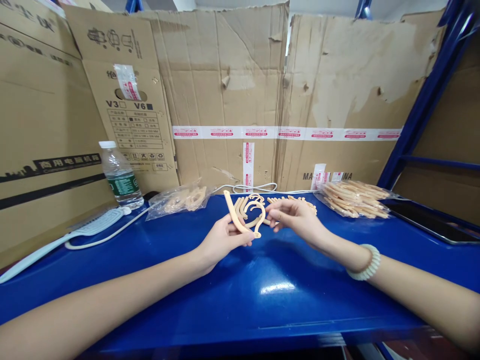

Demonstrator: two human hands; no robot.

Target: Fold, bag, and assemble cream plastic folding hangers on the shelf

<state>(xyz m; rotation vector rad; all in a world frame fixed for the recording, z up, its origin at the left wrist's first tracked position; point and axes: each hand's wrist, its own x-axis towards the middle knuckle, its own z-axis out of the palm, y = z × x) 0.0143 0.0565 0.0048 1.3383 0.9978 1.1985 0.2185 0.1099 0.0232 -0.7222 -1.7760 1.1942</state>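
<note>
Left forearm | hanger piece: long axis up-left (hook opens left)

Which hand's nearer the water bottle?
Left. The left hand, gripping a curved tan piece, is right of the water bottle and nearer the camera; the right hand is farther right, past that piece.

Bare, slim left hand and forearm are showing, right hand and forearm likewise showing bare, a pale mint-green, ridged, ring-shaped band is circling the right wrist, its edge bulging in small lobes.
</note>
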